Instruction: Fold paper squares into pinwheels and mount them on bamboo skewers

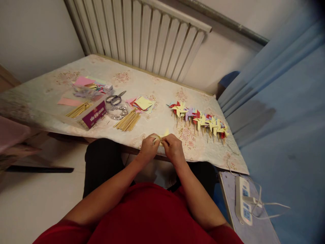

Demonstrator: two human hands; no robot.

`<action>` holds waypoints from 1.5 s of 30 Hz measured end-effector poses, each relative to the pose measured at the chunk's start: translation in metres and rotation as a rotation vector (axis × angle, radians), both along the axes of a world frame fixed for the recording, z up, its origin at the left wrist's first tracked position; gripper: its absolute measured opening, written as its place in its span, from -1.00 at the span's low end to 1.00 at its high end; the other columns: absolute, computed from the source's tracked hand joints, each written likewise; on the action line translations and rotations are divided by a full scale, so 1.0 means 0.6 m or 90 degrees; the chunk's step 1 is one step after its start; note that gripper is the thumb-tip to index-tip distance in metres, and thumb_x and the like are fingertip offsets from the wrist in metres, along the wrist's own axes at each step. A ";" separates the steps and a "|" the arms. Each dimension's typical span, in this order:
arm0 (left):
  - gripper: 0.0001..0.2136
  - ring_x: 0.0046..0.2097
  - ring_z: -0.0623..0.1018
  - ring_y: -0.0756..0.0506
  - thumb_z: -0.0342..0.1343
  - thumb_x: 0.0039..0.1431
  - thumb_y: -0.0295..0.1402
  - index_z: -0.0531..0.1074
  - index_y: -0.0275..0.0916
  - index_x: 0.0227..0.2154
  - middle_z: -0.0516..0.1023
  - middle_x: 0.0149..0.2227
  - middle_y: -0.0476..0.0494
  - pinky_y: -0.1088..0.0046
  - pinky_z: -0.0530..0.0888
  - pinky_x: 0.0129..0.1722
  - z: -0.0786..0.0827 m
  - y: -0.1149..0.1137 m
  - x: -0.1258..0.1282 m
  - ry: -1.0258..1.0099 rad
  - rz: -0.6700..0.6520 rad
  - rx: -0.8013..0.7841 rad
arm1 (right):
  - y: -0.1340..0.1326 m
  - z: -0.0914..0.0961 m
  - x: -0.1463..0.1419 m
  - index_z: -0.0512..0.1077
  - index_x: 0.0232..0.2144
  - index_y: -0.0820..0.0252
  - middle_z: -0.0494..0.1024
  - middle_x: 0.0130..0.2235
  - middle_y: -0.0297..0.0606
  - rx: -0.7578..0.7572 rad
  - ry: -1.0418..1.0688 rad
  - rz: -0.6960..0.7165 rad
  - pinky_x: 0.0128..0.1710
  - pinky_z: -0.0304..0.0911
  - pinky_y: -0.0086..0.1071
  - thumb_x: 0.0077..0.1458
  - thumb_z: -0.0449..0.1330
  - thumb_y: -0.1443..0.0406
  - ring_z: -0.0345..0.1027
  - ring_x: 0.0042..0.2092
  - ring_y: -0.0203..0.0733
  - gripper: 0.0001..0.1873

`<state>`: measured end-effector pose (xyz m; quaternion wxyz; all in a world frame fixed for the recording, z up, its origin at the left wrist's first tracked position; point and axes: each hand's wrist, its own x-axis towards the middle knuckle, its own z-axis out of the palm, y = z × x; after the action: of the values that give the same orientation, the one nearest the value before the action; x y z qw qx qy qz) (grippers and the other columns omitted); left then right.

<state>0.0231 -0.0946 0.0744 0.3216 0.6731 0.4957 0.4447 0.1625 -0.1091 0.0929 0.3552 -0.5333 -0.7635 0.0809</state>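
Note:
My left hand (148, 148) and my right hand (174, 148) meet at the table's front edge, both with fingers pinched together. Between them is a small piece of yellow paper (166, 132), mostly covered by the fingers, so its exact shape is hidden. Beyond my left hand lies a bundle of thin wooden sticks (128, 121). Behind the sticks is a stack of coloured paper squares (143, 103), yellow on top. Several finished paper pinwheels (201, 121) on sticks lie in a row to the right, in yellow, red, purple and blue.
A round clear dish (118, 112) of small shiny pieces sits beside dark-handled scissors (115, 98). Left of them is a clear box (93, 116) with a purple label and more sticks. A white power strip (243, 201) lies at the lower right. A radiator (149, 37) stands behind the table.

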 end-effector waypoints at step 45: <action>-0.83 -0.38 0.38 -0.03 -0.08 0.10 -0.46 0.29 -0.23 -0.58 0.38 -0.50 -0.04 0.44 0.34 -0.29 -0.017 -0.003 -0.002 0.035 0.006 0.020 | 0.003 -0.020 -0.014 0.38 -0.56 0.15 0.45 -0.45 -0.30 -0.061 0.123 -0.026 -0.27 0.21 -0.37 0.02 0.10 0.34 0.30 -0.34 -0.22 -0.85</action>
<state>0.0219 -0.0964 0.0641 0.2952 0.6874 0.5009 0.4352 0.1541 -0.1075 0.0808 0.4028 -0.5548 -0.7098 0.1614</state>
